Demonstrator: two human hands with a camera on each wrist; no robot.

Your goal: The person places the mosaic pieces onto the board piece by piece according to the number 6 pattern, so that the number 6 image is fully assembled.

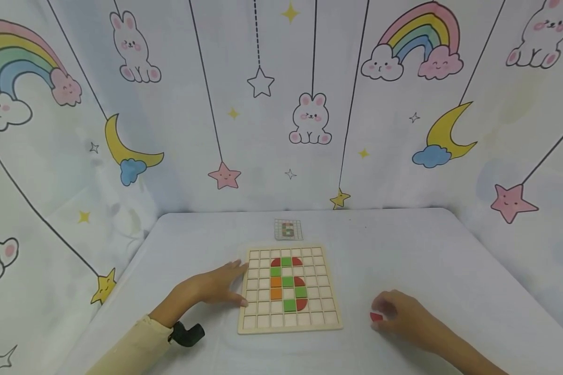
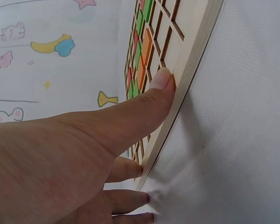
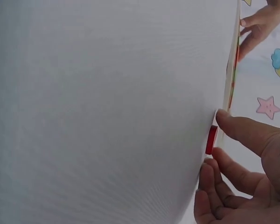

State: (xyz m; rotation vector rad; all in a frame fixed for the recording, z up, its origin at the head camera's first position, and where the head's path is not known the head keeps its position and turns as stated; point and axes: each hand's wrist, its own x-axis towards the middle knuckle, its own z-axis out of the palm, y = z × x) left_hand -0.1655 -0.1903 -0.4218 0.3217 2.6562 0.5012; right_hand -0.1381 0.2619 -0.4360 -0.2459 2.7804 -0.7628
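A square wooden grid board (image 1: 290,329) lies on the white table, holding several green squares, red quarter-round tiles and two orange squares (image 1: 276,282) in its cells. My left hand (image 1: 216,284) rests against the board's left edge; its thumb (image 2: 161,88) touches the rim and the fingers are fairly straight. To the right of the board, my right hand (image 1: 405,317) is low over the table with curled fingers. Between its thumb and index finger it pinches a small red tile (image 3: 211,140), whose full outline is partly hidden by the fingers.
Behind the board lies a small pattern card (image 1: 288,229) with a coloured grid figure. A dark wrist strap (image 1: 187,334) is on the left wrist, beside a beige sleeve (image 1: 136,346). A cloth backdrop with rabbits, stars and rainbows rises around the table.
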